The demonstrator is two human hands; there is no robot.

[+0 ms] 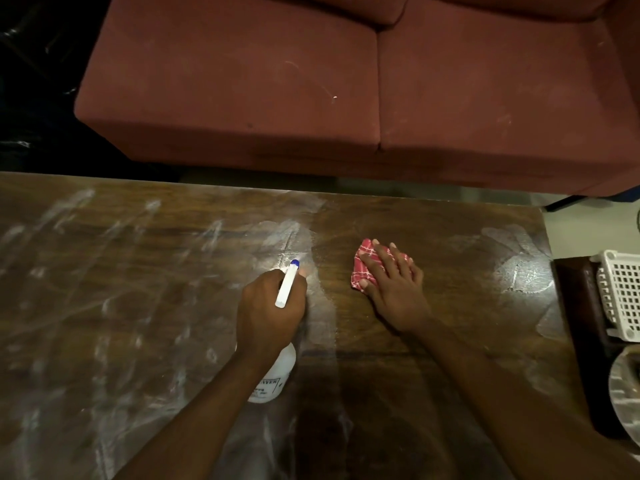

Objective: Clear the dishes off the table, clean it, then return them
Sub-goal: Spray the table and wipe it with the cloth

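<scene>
Gripping a white spray bottle point(274, 377) in the left hand point(268, 311), fingers curled round its neck, over mid-worktop point(138, 306). Pressing a red checked cloth point(363, 259) flat under the spread right hand point(394, 287), just beside. Broad streaked room either side. Beyond the far edge, a maroon sofa point(242, 98); past the right edge, a white basket point(620, 292).

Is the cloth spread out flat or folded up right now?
Folded up: the cloth is a small wad, mostly covered by the right hand, whose flat fingers press it onto the table.
</scene>
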